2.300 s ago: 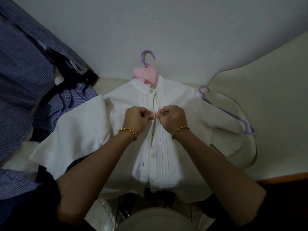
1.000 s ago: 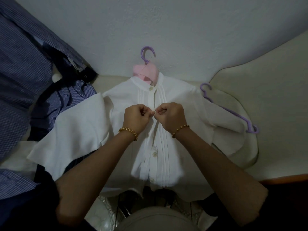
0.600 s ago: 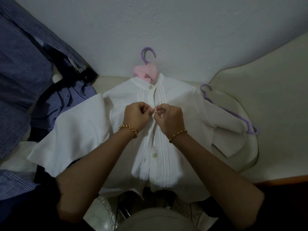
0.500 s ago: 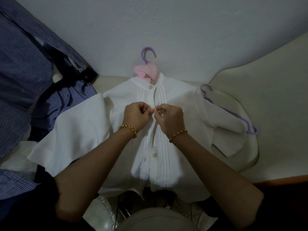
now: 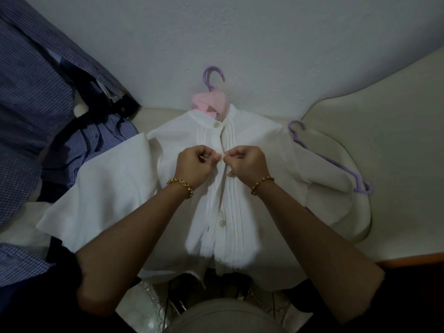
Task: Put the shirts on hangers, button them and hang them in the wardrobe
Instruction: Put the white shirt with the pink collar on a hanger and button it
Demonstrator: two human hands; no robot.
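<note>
One shirt (image 5: 242,224); collar (image 5: 203,115) toward wall (image 5: 264,44)

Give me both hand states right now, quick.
Left hand: closed, pinching the white shirt at its front opening.
Right hand: closed, pinching the same shirt on the opposite edge.

Shirt (image 5: 240,224) on hanger (image 5: 205,76) between heaped shirts (image 5: 36,104) at left and spare hanger (image 5: 331,162) at right.
</note>
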